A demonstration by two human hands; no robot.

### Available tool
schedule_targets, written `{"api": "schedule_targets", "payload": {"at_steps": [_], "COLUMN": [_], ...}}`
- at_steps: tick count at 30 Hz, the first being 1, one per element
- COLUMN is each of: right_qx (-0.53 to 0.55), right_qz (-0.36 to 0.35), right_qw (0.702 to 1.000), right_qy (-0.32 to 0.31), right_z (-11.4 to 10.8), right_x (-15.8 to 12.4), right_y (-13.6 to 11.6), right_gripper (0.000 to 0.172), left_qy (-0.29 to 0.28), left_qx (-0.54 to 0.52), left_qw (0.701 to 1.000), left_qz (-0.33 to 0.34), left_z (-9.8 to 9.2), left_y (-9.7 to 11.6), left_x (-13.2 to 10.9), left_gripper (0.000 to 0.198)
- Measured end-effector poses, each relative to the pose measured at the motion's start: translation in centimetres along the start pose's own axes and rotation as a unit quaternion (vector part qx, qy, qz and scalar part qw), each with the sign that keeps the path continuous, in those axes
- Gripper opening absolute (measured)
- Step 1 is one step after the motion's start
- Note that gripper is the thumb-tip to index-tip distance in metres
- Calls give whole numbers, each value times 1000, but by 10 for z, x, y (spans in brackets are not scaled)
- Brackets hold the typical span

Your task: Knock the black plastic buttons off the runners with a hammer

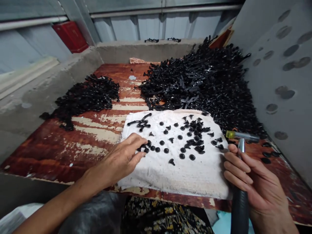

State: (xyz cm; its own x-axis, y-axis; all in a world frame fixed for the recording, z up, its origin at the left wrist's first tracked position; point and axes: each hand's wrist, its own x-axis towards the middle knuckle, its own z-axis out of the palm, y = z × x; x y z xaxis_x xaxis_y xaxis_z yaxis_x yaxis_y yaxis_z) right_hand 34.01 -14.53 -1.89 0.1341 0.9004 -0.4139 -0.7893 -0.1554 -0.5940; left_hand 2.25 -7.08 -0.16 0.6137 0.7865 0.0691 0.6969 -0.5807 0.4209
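My right hand (258,182) is wrapped round the black handle of a small mallet (240,208), whose metal head has a translucent yellow face at its left end. At the left part of a white cloth (207,177), my left hand (128,151) curls thumb and fingers round small black round parts (142,148); how many it grips is partly hidden. Several more black mushroom-shaped parts (192,157) lie scattered over the cloth, some upside down, with a denser cluster to the right. Beyond my left fingers lie a few slim black linked pieces (141,123).
A large heap of slim black pieces (200,78) fills the back right of the worn red-brown board (104,125). A smaller black heap (90,94) sits at the left. Concrete ledges border the back and left; a grey spotted panel (268,74) stands at the right.
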Motion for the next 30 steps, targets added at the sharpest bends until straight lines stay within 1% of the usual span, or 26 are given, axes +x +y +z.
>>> {"api": "schedule_targets", "payload": {"at_steps": [2, 4, 5, 7, 9, 10, 12, 14, 18, 20, 22, 24, 27, 29, 30], "right_qx": [8, 8, 7, 7, 5, 3, -1, -7, -16, -22, -30, -30, -9, 1, 3], "right_qz": [4, 11, 13, 14, 11, 10, 5, -5, -12, -11, -12, -9, -3, -3, -4], "right_qw": [1000, 1000, 1000, 1000, 1000, 999, 999, 999, 999, 999, 999, 999, 999, 999, 999], "right_qy": [8, 7, 8, 13, 27, 35, 47, 46, 38, 39, 34, 35, 46, 47, 45], "right_z": [0, -2, -3, -4, -3, -2, 0, 2, 3, 3, 3, 3, 3, 2, 2], "right_x": [0, -1, -1, -1, -2, -2, -1, -1, 0, 0, 0, 0, -1, -2, -2], "right_y": [0, -1, -1, -1, -1, 0, 1, 2, 3, 2, 1, 1, 1, 1, 1], "right_gripper": [18, 18, 17, 18, 20, 22, 23, 22, 17, 17, 18, 17, 14, 15, 16], "left_qy": [-17, -32, -29, 3, 29, 30, 21, 10, -19, -16, -5, 7, 13, 5, 1], "left_qx": [-15, -29, -35, -40, -31, -20, 16, 60, 122, 132, 119, 80, 10, -1, 9], "left_qw": [1000, 999, 998, 999, 999, 999, 999, 998, 990, 988, 990, 994, 999, 999, 999], "left_qz": [18, 32, 34, 33, 29, 25, 20, 32, 69, 73, 78, 77, 52, 36, 39], "left_z": [-1, -1, -1, -3, -4, -5, -6, -6, -3, -2, -3, -7, -17, -21, -22], "left_y": [0, -1, -2, -4, -8, -10, -12, -11, -4, -1, 0, -2, -11, -17, -20], "left_x": [-9, -16, -17, -15, -9, -5, 4, 14, 39, 53, 63, 68, 63, 57, 55], "left_gripper": [19, 18, 19, 21, 21, 20, 18, 17, 23, 25, 25, 25, 23, 22, 22]}}
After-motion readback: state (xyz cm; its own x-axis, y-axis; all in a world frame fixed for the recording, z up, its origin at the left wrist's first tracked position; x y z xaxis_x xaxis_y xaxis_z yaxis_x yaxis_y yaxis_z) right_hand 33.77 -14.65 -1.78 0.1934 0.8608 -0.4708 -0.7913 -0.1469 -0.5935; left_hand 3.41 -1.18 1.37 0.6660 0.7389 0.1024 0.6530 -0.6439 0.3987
